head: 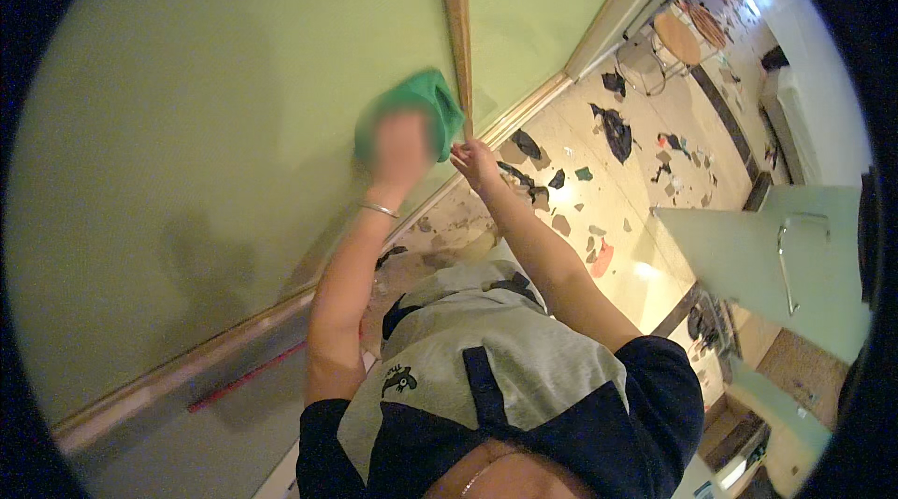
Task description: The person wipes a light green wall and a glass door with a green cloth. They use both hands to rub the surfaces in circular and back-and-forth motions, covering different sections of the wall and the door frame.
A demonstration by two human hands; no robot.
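Note:
My left hand point(403, 148), blurred and with a metal bangle at its wrist, presses a green cloth point(435, 95) against a pale green wall panel point(295, 64). The cloth lies around and above the fingers, close to a wooden trim strip point(456, 15) that runs along the wall. My right hand point(474, 161) is at the lower end of that strip, beside the cloth, with its fingers partly bent. Whether it touches the strip or the cloth cannot be told.
Dark, brown and coloured scraps point(616, 134) litter the tiled floor. Round-seated stools point(677, 38) stand at the upper right. A pale green glass door point(744, 239) with a metal handle is at the right. A red strip point(245, 371) lies at the lower left, below the wooden ledge point(189, 352).

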